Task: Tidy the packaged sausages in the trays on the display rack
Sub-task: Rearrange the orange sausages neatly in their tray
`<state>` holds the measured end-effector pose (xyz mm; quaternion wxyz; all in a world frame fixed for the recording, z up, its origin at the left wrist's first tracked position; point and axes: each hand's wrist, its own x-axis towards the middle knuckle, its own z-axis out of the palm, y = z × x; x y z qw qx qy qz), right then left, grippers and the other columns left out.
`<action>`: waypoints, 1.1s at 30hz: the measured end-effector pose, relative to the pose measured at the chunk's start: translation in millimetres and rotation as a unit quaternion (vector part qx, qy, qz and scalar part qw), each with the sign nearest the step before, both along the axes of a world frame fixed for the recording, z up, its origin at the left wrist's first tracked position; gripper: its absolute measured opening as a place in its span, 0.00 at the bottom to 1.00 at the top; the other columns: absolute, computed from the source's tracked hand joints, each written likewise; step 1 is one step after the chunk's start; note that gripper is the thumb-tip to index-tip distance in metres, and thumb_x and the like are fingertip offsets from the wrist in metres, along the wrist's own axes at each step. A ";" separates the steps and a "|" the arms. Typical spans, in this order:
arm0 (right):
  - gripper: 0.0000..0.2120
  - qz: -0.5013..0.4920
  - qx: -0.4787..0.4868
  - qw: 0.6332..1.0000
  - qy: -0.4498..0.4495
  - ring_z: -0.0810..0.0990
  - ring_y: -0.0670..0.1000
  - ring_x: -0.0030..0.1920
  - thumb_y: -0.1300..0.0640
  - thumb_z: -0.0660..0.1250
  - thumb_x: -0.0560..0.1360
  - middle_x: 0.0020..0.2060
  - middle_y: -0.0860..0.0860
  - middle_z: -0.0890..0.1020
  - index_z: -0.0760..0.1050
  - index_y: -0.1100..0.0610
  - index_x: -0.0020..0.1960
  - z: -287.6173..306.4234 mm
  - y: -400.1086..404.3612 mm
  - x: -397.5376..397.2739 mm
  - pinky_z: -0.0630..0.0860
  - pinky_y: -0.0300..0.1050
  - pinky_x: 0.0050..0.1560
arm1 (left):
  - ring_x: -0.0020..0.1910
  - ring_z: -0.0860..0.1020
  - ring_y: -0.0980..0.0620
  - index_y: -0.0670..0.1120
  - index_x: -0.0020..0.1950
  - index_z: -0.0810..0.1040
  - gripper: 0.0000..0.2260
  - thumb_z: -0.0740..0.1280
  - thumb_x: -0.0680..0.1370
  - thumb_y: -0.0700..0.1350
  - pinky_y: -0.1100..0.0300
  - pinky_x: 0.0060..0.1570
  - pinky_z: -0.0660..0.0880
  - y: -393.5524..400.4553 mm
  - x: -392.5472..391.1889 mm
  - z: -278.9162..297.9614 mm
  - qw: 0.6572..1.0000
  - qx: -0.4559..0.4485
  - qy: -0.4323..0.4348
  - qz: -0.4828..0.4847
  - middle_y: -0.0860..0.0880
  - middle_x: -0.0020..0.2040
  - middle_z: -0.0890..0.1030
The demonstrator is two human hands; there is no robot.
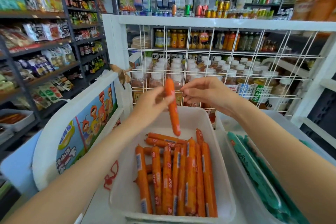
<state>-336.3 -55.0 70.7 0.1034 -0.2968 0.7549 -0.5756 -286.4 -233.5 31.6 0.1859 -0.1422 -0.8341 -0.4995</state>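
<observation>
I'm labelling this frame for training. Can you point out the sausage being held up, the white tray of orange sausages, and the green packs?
held sausage (174,114), head view, mid-length of its orange wrapper.
white tray (198,114), head view, bare far wall.
green packs (254,167), head view, middle of one wrapper.
</observation>
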 end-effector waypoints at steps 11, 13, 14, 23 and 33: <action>0.17 0.071 0.165 0.978 0.102 0.83 0.48 0.45 0.65 0.73 0.68 0.44 0.53 0.85 0.73 0.59 0.54 -15.4 4.2 14.0 0.77 0.44 0.55 | 0.47 0.80 0.49 0.46 0.47 0.75 0.05 0.62 0.79 0.45 0.60 0.41 0.78 -14.1 -16.7 25.0 0.900 0.396 -0.172 0.052 0.44 0.48 0.81; 0.14 0.066 0.153 0.979 0.116 0.84 0.49 0.45 0.65 0.73 0.68 0.43 0.55 0.85 0.74 0.62 0.52 -14.9 5.8 14.4 0.78 0.42 0.54 | 0.47 0.80 0.49 0.45 0.47 0.75 0.05 0.63 0.78 0.46 0.59 0.43 0.78 -12.0 -19.7 23.1 0.899 0.396 -0.179 0.052 0.44 0.49 0.81; 0.14 0.069 0.144 0.980 0.122 0.84 0.49 0.45 0.66 0.72 0.68 0.43 0.57 0.85 0.75 0.64 0.52 -15.1 6.9 14.4 0.78 0.40 0.53 | 0.47 0.80 0.49 0.45 0.47 0.75 0.05 0.63 0.78 0.46 0.59 0.43 0.78 -11.5 -20.5 22.2 0.899 0.396 -0.181 0.053 0.44 0.50 0.81; 0.12 0.046 0.166 0.974 0.147 0.82 0.50 0.44 0.71 0.59 0.76 0.48 0.56 0.82 0.76 0.60 0.54 -20.7 13.9 4.2 0.79 0.41 0.48 | 0.41 0.82 0.50 0.42 0.48 0.77 0.07 0.63 0.78 0.45 0.63 0.36 0.80 0.8 -0.5 10.8 0.949 0.207 -0.234 0.030 0.44 0.43 0.81; 0.18 0.078 0.316 0.940 0.104 0.82 0.48 0.44 0.73 0.52 0.76 0.47 0.55 0.82 0.77 0.59 0.52 -32.7 19.1 -1.2 0.79 0.37 0.46 | 0.38 0.82 0.53 0.44 0.59 0.72 0.12 0.65 0.77 0.45 0.63 0.39 0.80 33.2 11.9 -36.4 0.910 0.019 -0.402 -0.104 0.45 0.43 0.81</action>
